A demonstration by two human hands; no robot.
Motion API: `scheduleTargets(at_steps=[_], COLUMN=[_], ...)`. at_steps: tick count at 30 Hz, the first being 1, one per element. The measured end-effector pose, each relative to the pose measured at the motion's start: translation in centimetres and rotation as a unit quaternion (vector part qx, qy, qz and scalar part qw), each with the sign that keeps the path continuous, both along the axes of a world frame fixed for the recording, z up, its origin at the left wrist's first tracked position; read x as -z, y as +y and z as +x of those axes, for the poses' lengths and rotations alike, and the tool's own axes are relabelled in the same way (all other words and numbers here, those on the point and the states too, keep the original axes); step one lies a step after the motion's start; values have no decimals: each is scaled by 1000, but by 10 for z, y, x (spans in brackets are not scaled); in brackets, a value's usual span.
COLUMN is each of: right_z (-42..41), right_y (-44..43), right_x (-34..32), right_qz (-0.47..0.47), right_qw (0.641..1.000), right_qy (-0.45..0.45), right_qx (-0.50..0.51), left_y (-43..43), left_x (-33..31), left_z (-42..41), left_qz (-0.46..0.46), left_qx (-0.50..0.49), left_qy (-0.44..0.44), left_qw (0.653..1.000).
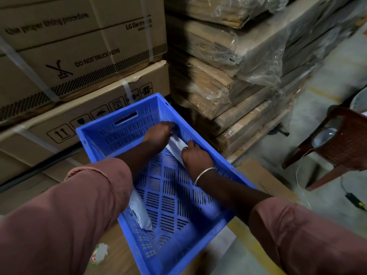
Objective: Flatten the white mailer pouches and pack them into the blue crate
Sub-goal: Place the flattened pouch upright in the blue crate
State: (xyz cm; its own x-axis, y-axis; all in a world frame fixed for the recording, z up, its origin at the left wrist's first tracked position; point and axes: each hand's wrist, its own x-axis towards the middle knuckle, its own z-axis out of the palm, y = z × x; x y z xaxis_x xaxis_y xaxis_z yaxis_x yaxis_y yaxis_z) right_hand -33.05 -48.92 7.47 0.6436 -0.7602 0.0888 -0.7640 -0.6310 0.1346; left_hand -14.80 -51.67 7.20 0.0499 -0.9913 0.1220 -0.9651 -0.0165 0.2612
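Observation:
The blue crate stands on the floor in front of me, its slotted bottom mostly bare. A white mailer pouch stands on edge against the crate's right wall. My left hand holds its far end, fingers curled over the top edge. Nearer to me, my right hand grips the same pouch at its near end. Another white pouch leans against the crate's left wall, partly hidden by my left sleeve.
Large cardboard boxes are stacked at the left behind the crate. Plastic-wrapped flat cardboard is piled at the right. A brown plastic chair stands at the far right. A crumpled wrapper lies on the cardboard at the bottom left.

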Motion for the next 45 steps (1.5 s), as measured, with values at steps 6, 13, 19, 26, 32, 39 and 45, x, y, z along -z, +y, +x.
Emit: scheduleTargets(at_steps=[6,13,19,26,32,39,45], right_z=[3,24,105,248,319,338,340], right_y=[-3,-31,-2,166,307,380,391], right_x=[-9,-64,-99,-131,-149,-146,-127], right_qz=[20,-138,-142,-66,-44,-52,-46], right_qw=[995,954,928,893,864,869,876], right_qy=[-85,-250,-331,-352,-355,-336,-336], right_qx=[-38,-89,-98,-271,-354,-360,-344], left_y=[15,51,157,364,528,610,605], left_x=[-12,-75,-138,-161,-170,-162,-135], left_z=[6,54,121,195,229,247,257], left_qz=[-46,-201,-232,-201,-170,-163,-163], left_qx=[-19,-72,-184,-361,-488,-510,-480], left_qy=[-56,-145,-204,-208,-206,-191,-173], left_qw=[997,966,933,887,831,823,844])
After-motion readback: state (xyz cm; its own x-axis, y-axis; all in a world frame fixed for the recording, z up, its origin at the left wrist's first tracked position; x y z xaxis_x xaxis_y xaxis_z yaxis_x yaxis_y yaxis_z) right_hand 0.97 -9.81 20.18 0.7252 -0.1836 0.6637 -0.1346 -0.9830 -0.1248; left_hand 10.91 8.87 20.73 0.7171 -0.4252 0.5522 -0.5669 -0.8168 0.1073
